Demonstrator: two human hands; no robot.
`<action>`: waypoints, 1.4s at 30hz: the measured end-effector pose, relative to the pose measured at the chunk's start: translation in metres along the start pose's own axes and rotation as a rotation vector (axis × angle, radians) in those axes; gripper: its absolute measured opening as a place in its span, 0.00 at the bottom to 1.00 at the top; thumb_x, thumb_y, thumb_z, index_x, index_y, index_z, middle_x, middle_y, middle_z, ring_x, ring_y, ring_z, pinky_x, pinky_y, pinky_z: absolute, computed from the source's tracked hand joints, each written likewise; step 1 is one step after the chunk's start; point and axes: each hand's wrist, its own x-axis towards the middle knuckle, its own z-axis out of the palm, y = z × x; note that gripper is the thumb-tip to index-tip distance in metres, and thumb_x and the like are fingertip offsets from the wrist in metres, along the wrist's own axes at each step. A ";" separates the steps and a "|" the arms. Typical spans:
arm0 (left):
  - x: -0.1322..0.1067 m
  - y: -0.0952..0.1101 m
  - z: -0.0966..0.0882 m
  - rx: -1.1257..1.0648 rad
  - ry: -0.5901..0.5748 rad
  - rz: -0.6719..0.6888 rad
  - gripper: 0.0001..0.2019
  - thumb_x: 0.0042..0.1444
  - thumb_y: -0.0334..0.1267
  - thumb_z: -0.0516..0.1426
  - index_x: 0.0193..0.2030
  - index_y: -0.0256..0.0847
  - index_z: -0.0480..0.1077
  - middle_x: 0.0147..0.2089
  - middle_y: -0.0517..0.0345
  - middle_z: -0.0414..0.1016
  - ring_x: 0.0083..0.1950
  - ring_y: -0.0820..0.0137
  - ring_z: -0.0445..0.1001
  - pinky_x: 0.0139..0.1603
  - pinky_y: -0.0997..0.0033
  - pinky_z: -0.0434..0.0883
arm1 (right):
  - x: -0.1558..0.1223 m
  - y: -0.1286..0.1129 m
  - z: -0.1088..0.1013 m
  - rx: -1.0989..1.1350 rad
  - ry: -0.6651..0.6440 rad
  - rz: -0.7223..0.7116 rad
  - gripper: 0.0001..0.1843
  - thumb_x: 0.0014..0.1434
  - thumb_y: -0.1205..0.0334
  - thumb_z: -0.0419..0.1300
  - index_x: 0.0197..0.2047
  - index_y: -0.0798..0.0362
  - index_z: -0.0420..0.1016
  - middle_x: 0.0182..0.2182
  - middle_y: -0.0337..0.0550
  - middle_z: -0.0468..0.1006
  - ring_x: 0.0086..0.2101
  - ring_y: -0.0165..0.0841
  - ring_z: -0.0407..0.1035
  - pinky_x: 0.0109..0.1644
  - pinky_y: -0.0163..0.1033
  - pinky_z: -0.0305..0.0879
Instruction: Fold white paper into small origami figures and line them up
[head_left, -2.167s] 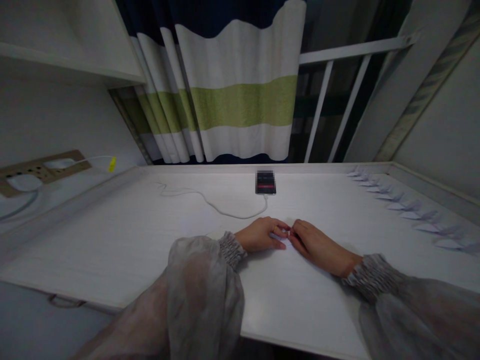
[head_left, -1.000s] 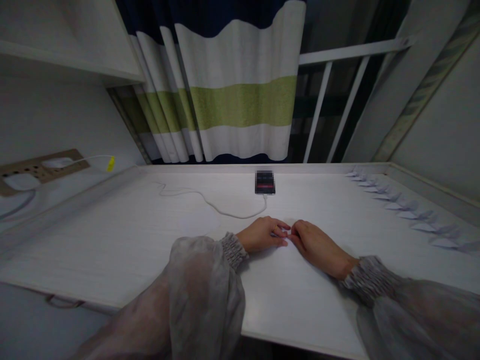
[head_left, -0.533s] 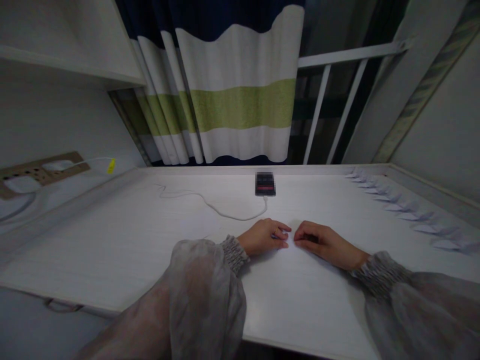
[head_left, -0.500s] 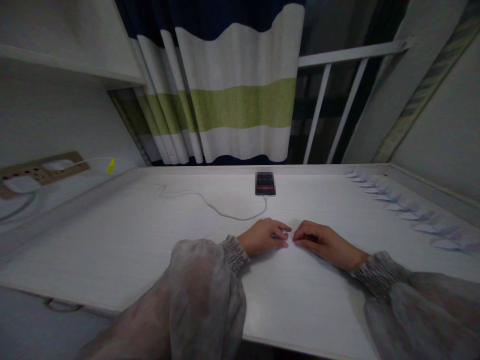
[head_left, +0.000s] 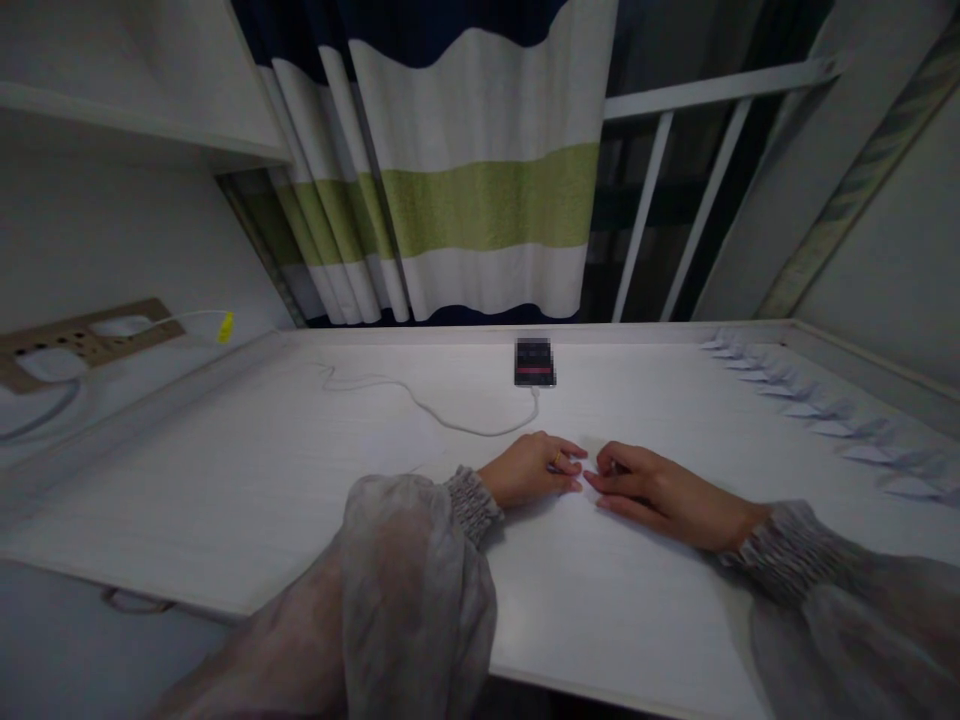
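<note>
Near the middle of the white table, my left hand [head_left: 534,469] is closed on a small piece of white paper [head_left: 589,467], mostly covered by the fingers. A ring is on one of its fingers. My right hand [head_left: 651,490] comes in from the right, its fingers spread apart and the fingertips at the paper's right edge. How the paper is folded is too small to make out. Along the table's right side stands a row of several folded white paper pieces [head_left: 831,428], angular and pointed. A flat white sheet [head_left: 401,442] lies to the left, beyond my left forearm.
A dark phone [head_left: 534,362], its screen blurred, lies at the back of the table [head_left: 225,480] with a white cable [head_left: 442,420] running left. A power strip [head_left: 90,345] with plugs is on the left wall. A striped curtain [head_left: 487,200] and white window bars [head_left: 675,200] are behind.
The fingers of my right hand have gone from bunched together to spread, and that hand has shifted slightly. My left hand stays at the paper. The view has tilted a little.
</note>
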 end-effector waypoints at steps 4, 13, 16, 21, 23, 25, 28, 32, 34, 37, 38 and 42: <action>0.000 0.001 -0.001 -0.024 -0.008 -0.002 0.09 0.48 0.37 0.56 0.36 0.38 0.74 0.50 0.53 0.70 0.46 0.70 0.69 0.49 0.72 0.63 | 0.001 -0.002 0.000 -0.116 -0.029 -0.019 0.18 0.60 0.58 0.44 0.40 0.54 0.73 0.31 0.47 0.67 0.32 0.33 0.64 0.38 0.40 0.62; 0.004 0.011 0.005 -0.133 0.133 -0.170 0.08 0.45 0.40 0.58 0.25 0.38 0.75 0.43 0.56 0.74 0.40 0.70 0.72 0.42 0.72 0.66 | 0.003 -0.001 -0.003 -0.067 -0.053 -0.045 0.16 0.59 0.57 0.47 0.37 0.56 0.72 0.30 0.45 0.67 0.31 0.31 0.63 0.35 0.37 0.60; 0.004 0.013 0.006 -0.135 0.155 -0.180 0.06 0.43 0.39 0.59 0.27 0.39 0.75 0.43 0.57 0.74 0.40 0.70 0.71 0.42 0.71 0.66 | 0.003 0.002 -0.004 0.025 -0.067 -0.047 0.15 0.59 0.57 0.46 0.37 0.55 0.72 0.30 0.43 0.67 0.31 0.30 0.64 0.36 0.35 0.60; 0.005 0.011 0.004 -0.122 0.102 -0.150 0.07 0.44 0.39 0.59 0.29 0.39 0.75 0.45 0.55 0.73 0.42 0.70 0.71 0.44 0.71 0.65 | 0.004 0.005 -0.003 0.036 -0.065 -0.020 0.16 0.59 0.57 0.46 0.32 0.55 0.72 0.28 0.42 0.66 0.30 0.30 0.63 0.34 0.35 0.59; 0.005 0.007 0.003 -0.112 0.065 -0.104 0.08 0.45 0.39 0.58 0.31 0.39 0.75 0.47 0.54 0.72 0.43 0.70 0.71 0.45 0.70 0.65 | 0.004 0.004 -0.002 0.013 -0.057 -0.008 0.16 0.59 0.57 0.46 0.32 0.55 0.72 0.28 0.42 0.66 0.30 0.30 0.63 0.34 0.35 0.59; 0.004 0.003 0.001 -0.096 0.035 -0.052 0.10 0.46 0.40 0.58 0.33 0.38 0.75 0.49 0.53 0.71 0.44 0.69 0.70 0.46 0.70 0.64 | 0.005 0.003 -0.002 -0.010 -0.051 0.003 0.15 0.59 0.58 0.47 0.32 0.55 0.72 0.28 0.43 0.66 0.30 0.30 0.63 0.35 0.35 0.59; 0.003 -0.002 -0.001 -0.052 -0.011 0.009 0.12 0.46 0.42 0.58 0.36 0.37 0.74 0.51 0.50 0.69 0.46 0.68 0.70 0.48 0.69 0.64 | 0.005 0.001 -0.002 -0.030 -0.054 0.015 0.15 0.59 0.58 0.47 0.33 0.55 0.72 0.28 0.43 0.67 0.31 0.31 0.63 0.35 0.36 0.59; 0.001 -0.003 -0.006 -0.009 -0.075 0.057 0.14 0.46 0.41 0.58 0.39 0.37 0.72 0.53 0.48 0.66 0.49 0.66 0.68 0.51 0.68 0.62 | 0.005 0.002 -0.002 -0.026 -0.052 0.021 0.15 0.59 0.58 0.47 0.33 0.55 0.72 0.28 0.43 0.67 0.30 0.30 0.63 0.34 0.35 0.58; 0.000 -0.002 -0.007 0.003 -0.099 0.069 0.15 0.46 0.40 0.59 0.41 0.37 0.72 0.55 0.48 0.64 0.51 0.66 0.66 0.52 0.68 0.61 | 0.004 0.003 -0.002 -0.022 -0.046 0.016 0.15 0.59 0.58 0.47 0.34 0.55 0.72 0.28 0.43 0.67 0.30 0.30 0.63 0.35 0.35 0.58; 0.000 -0.002 -0.009 0.033 -0.151 0.091 0.16 0.47 0.38 0.58 0.44 0.37 0.70 0.57 0.47 0.61 0.51 0.66 0.66 0.52 0.68 0.61 | 0.003 0.003 -0.001 -0.024 -0.044 0.014 0.15 0.59 0.58 0.47 0.34 0.55 0.72 0.28 0.43 0.67 0.30 0.30 0.63 0.35 0.35 0.58; 0.000 -0.002 -0.010 0.044 -0.169 0.100 0.17 0.47 0.38 0.58 0.44 0.37 0.70 0.58 0.47 0.60 0.51 0.65 0.66 0.52 0.68 0.61 | 0.003 0.003 -0.001 -0.024 -0.046 0.014 0.15 0.59 0.58 0.47 0.34 0.55 0.72 0.28 0.43 0.67 0.30 0.30 0.63 0.35 0.35 0.58; 0.001 -0.004 -0.012 0.064 -0.206 0.117 0.18 0.46 0.36 0.58 0.46 0.36 0.69 0.59 0.46 0.58 0.53 0.65 0.65 0.53 0.67 0.60 | 0.004 0.002 -0.002 -0.018 -0.051 0.017 0.15 0.59 0.59 0.47 0.35 0.55 0.72 0.29 0.43 0.67 0.31 0.31 0.63 0.35 0.36 0.58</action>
